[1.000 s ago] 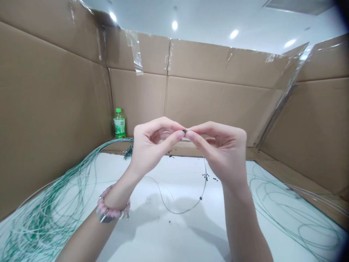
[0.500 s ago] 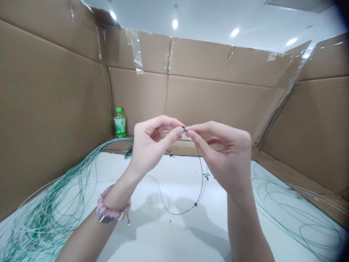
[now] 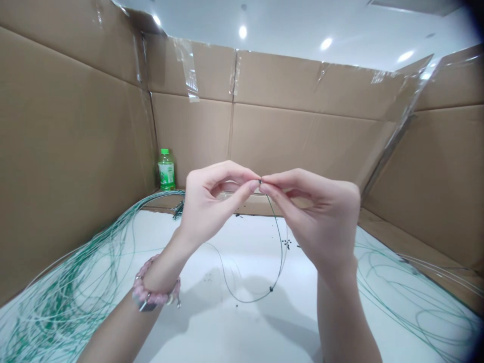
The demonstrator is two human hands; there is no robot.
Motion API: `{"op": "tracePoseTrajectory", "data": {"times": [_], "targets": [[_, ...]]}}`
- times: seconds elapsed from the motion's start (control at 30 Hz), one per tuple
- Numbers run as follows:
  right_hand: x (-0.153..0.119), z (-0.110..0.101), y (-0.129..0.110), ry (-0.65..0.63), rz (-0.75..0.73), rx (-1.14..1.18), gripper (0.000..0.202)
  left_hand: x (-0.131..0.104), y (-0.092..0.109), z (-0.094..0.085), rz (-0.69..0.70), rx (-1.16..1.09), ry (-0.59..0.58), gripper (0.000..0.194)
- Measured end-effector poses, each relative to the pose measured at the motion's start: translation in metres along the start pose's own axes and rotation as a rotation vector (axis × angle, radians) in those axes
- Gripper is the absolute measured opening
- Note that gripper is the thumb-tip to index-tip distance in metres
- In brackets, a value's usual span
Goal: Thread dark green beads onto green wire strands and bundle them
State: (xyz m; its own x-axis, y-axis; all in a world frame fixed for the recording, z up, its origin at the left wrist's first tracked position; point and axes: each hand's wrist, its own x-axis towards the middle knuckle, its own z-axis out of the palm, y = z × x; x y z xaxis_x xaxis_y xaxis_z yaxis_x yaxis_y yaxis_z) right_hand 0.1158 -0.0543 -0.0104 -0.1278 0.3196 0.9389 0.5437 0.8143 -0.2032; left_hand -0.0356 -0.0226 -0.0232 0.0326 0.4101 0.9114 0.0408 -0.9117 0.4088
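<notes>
Evidently the thin green flexible wire (image 3: 281, 247) had no single straight axis: it dropped steeply from just below the fingertips, curved through a small black bead (image 3: 271, 289), then swept left in a shallow bow, rising toward the left wrist. A thin pale strand (image 3: 287, 232) ran close beside its upper part. At the fingertips, above the white flat tabletop (image 3: 234, 338), sat a tiny dark piece (image 3: 260, 182), too small to show which way it pointed.

Scattered black specks (image 3: 287, 244) lay beyond the bead; a tangled green-and-white wire bundle (image 3: 56, 302) spread at left, and loose green wire loops (image 3: 397, 307) at right. A green-capped clear plastic bottle (image 3: 167, 171) stood by the brown cardboard wall (image 3: 196, 131). The fingers partly blocked the view.

Both the left hand (image 3: 212, 201) and right hand (image 3: 323, 222) pinched, thumb against forefinger, their tips meeting around the dark piece.
</notes>
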Motion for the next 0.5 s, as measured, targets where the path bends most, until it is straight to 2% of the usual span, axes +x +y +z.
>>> {"op": "tracePoseTrajectory", "data": {"times": [0.17,0.4,0.47,0.5], "targets": [[0.0,0.0,0.004,0.007,0.072,0.118,0.008,0.0,-0.001,-0.001,-0.002,0.026,-0.026,0.006],[0.001,0.006,-0.002,-0.046,0.125,0.085,0.008,-0.003,-0.001,0.003,0.089,0.103,0.064,0.008],[0.002,-0.001,0.001,-0.141,0.182,0.038,0.007,-0.003,-0.001,0.003,0.088,0.131,0.076,0.01],[0.002,-0.007,0.003,-0.248,0.219,-0.006,0.008,-0.002,-0.002,0.003,0.089,0.14,0.084,0.01]]}}
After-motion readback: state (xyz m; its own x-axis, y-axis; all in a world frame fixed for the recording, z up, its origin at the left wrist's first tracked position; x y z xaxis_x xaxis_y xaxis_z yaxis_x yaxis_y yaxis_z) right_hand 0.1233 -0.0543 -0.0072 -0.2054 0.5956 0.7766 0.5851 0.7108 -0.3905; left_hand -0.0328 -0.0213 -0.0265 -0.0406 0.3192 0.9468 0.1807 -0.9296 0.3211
